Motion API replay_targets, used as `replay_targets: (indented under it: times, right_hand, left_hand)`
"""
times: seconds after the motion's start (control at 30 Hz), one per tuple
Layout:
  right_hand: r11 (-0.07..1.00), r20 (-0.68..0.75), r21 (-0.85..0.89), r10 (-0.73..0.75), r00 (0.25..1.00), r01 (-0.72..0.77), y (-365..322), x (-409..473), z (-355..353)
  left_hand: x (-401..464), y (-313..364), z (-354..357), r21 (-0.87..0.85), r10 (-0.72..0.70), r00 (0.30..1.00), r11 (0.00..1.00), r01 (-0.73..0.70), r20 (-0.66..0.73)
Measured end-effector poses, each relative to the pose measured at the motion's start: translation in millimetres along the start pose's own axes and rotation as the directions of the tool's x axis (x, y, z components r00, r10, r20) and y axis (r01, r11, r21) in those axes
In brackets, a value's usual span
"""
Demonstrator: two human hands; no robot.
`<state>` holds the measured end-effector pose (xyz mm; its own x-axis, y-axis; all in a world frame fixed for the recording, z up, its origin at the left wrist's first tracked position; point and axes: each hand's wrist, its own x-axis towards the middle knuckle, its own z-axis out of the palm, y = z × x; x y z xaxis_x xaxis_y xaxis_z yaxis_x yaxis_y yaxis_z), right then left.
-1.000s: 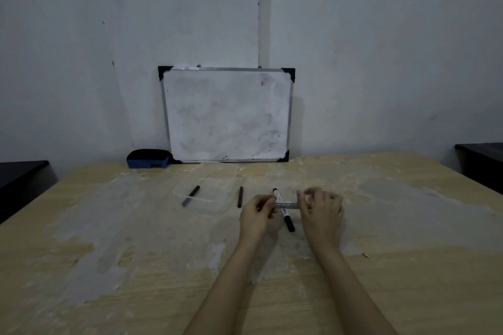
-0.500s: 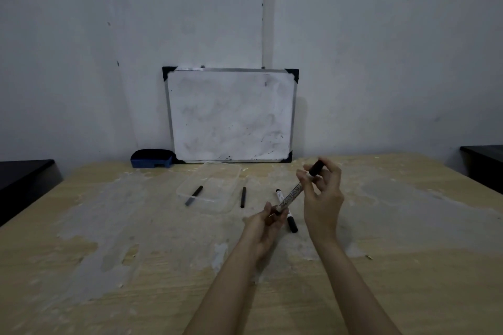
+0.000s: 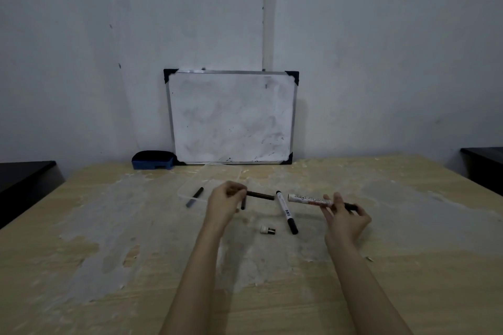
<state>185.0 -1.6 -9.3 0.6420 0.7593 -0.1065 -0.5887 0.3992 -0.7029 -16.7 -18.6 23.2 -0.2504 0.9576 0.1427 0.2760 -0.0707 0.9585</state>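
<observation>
My right hand (image 3: 344,219) pinches a white marker barrel (image 3: 309,199) with printed lettering, held level above the table with its open end pointing left. My left hand (image 3: 226,201) grips a thin dark refill stick (image 3: 260,195) that points right toward the barrel, a gap between them. A small white and black end plug (image 3: 267,230) lies on the table between my arms. A second white marker with black cap (image 3: 286,211) lies beside it. Another dark stick (image 3: 243,202) lies partly hidden behind my left hand.
A clear plastic tray (image 3: 215,179) with a dark marker (image 3: 195,196) stands behind my left hand. A whiteboard (image 3: 231,117) leans on the wall, a blue eraser (image 3: 153,160) left of it. The wooden table (image 3: 109,253) has worn grey patches. Dark furniture flanks both sides.
The marker has come apart: my hands moved away from each other, the left now holding the dark inner stick, the right the barrel. An end plug now lies on the table.
</observation>
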Motion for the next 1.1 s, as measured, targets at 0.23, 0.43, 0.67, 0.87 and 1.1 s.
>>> replay_targets:
  times: [0.23, 0.43, 0.67, 0.87, 1.1]
  right_hand:
    - [0.995, 0.027, -0.079, 0.056, 0.998, -0.054, 10.4, -7.7, 0.5]
    - [0.988, 0.103, -0.150, 0.058, 0.993, -0.042, 17.0, -6.9, 1.2]
    - [0.973, 0.044, -0.191, 0.139, 0.989, -0.128, 21.9, -0.6, -5.4]
    - [0.960, 0.023, -0.260, 0.116, 0.993, -0.107, 26.6, 7.4, -7.4]
    - [0.968, -0.011, -0.227, 0.103, 0.995, -0.103, 28.3, 10.9, -6.2]
  left_hand:
    - [26.5, -14.1, -26.2, 0.350, 0.145, 0.858, 0.936, 0.044, -0.493]
    - [23.2, -20.0, -0.6, 0.708, 0.385, 0.872, 0.704, -0.065, -0.303]
    - [12.0, -36.0, 54.8, 0.842, 0.220, 0.965, 0.485, -0.237, 0.145]
    - [17.7, -40.6, 48.9, 0.837, 0.159, 0.984, 0.525, -0.155, 0.083]
    - [-1.4, -44.9, 38.8, 0.494, 0.357, 0.934, 0.816, -0.300, -0.022]
